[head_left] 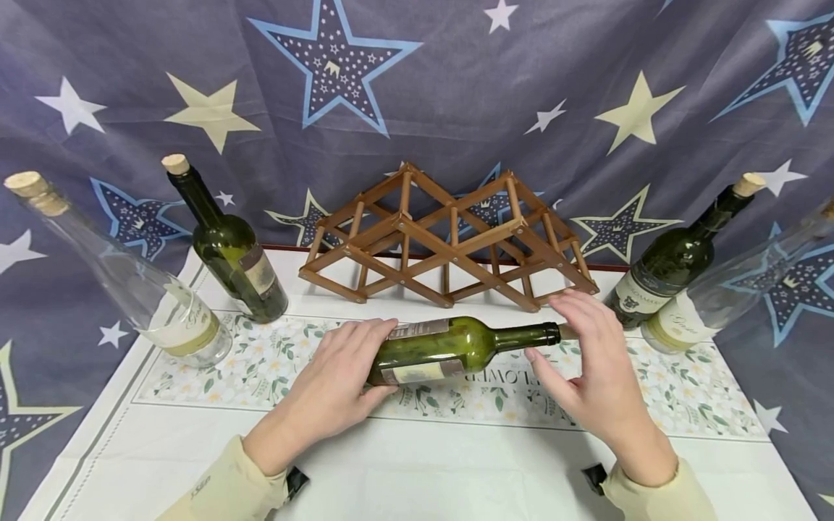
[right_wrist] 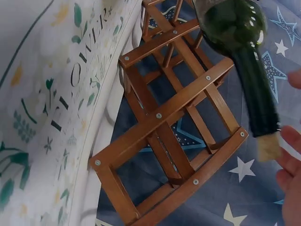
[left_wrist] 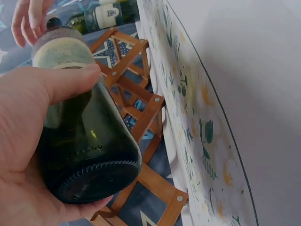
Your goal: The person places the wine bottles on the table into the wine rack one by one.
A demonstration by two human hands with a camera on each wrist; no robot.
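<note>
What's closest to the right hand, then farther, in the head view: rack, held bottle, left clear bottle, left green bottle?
1. Held bottle: neck end at the right hand.
2. Rack: behind the held bottle.
3. Left green bottle: past the rack's left end.
4. Left clear bottle: farthest left.

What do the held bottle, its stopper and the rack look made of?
Held bottle: seemingly glossy green glass, see-through with sharp highlights. Stopper: probably cork, matte and pale tan, though synthetic is possible. Rack: apparently wood, satin brown, judging by its squared slats; their silvery fasteners look metal.
</note>
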